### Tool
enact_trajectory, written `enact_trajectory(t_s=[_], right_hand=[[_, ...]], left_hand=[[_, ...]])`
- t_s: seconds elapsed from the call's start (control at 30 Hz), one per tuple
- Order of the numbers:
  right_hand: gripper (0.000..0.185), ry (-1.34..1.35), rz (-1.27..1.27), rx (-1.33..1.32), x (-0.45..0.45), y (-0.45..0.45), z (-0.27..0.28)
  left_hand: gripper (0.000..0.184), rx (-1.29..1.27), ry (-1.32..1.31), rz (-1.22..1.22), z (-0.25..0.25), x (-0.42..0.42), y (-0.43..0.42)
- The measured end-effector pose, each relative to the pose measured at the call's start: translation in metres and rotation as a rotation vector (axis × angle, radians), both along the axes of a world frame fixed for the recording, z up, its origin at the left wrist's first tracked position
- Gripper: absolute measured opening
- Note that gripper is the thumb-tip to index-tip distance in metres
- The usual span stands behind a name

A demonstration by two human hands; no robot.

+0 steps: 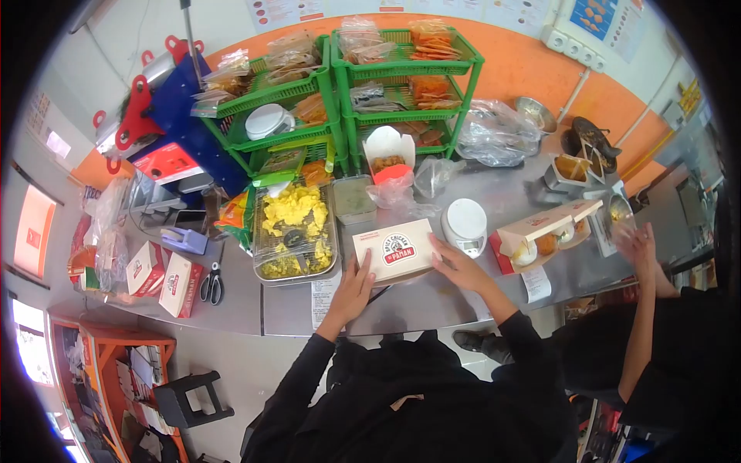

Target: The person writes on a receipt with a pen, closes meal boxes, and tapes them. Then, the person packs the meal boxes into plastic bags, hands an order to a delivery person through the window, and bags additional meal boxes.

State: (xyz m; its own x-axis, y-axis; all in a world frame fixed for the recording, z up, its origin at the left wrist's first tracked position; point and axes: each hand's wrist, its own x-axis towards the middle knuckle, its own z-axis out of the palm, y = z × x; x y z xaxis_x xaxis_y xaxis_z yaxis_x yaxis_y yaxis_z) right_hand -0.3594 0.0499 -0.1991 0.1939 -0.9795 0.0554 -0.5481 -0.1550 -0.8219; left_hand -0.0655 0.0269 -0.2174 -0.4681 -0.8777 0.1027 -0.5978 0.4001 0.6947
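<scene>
A closed cardboard takeaway box (396, 251) with a chicken logo on its lid is in front of me at the steel counter. My left hand (353, 293) holds its left side, and my right hand (461, 268) grips the right edge, fingers against the cardboard. Just left of the box is a metal tray (299, 276) of yellow scrambled-egg-like food under a clear cover. To the right is a white kitchen scale (465, 224). Farther right, an open long box (540, 231) holds food portions, beside a co-worker's blurred hands (637, 247).
Green tiered racks (336, 100) with bagged items stand at the back. Black-handled scissors (211, 285) and closed boxes (180, 286) lie at left. Paper receipts (536, 284) hang over the front edge. A metal container (567, 174) and plastic bags (498, 135) are at back right.
</scene>
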Motion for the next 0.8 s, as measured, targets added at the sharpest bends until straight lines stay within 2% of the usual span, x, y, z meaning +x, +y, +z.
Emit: enact_trajectory(t_s=[0.03, 0.07, 0.17, 0.23, 0.3, 0.33, 0.4, 0.43, 0.47, 0.57, 0.6, 0.7, 0.8], right_hand=[[0.056, -0.191, -0.080, 0.185, 0.002, -0.004, -0.005], [0.055, -0.381, -0.157, 0.378, 0.006, -0.006, -0.014], [0.057, 0.025, -0.294, 0.212, 0.021, -0.009, -0.050], [0.057, -0.099, -0.400, 0.218, 0.027, -0.010, -0.046], [0.055, -0.080, -0.375, 0.098, 0.019, -0.011, -0.057], [0.054, -0.208, -0.397, 0.139, 0.017, -0.012, -0.058], [0.053, -0.458, -0.454, 0.245, 0.008, -0.004, -0.042], [0.053, -0.579, -0.486, 0.299, 0.006, -0.003, -0.026], [0.052, -0.587, -0.485, 0.331, 0.010, 0.002, -0.002], [0.051, -0.586, -0.517, 0.367, 0.035, 0.017, 0.058], [0.051, -0.580, -0.537, 0.370, 0.046, 0.022, 0.071], [0.050, -0.498, -0.399, 0.341, 0.083, 0.027, 0.096], [0.048, -0.413, -0.310, 0.361, 0.145, 0.021, 0.105]], left_hand=[[0.058, 0.009, 0.068, 0.018, -0.009, -0.001, -0.003], [0.065, -0.007, 0.078, 0.037, -0.014, -0.004, -0.002], [0.074, 0.158, 0.310, 0.188, -0.025, -0.013, 0.006], [0.078, 0.094, 0.388, 0.313, -0.039, -0.026, 0.005], [0.078, -0.043, 0.529, 0.441, -0.077, -0.039, 0.003], [0.078, 0.074, 0.497, 0.406, -0.081, -0.043, 0.006], [0.075, 0.288, 0.478, 0.351, -0.068, -0.039, 0.013], [0.073, 0.377, 0.492, 0.329, -0.038, -0.039, 0.018], [0.071, 0.467, 0.506, 0.301, -0.015, -0.038, 0.019], [0.058, 0.494, 0.896, 0.397, 0.007, -0.033, 0.014], [0.047, 0.592, 1.135, 0.418, 0.052, -0.023, 0.015], [0.046, 0.627, 0.973, 0.655, 0.059, 0.017, 0.005], [0.051, 0.517, 0.991, 0.637, 0.066, 0.086, 0.006]])
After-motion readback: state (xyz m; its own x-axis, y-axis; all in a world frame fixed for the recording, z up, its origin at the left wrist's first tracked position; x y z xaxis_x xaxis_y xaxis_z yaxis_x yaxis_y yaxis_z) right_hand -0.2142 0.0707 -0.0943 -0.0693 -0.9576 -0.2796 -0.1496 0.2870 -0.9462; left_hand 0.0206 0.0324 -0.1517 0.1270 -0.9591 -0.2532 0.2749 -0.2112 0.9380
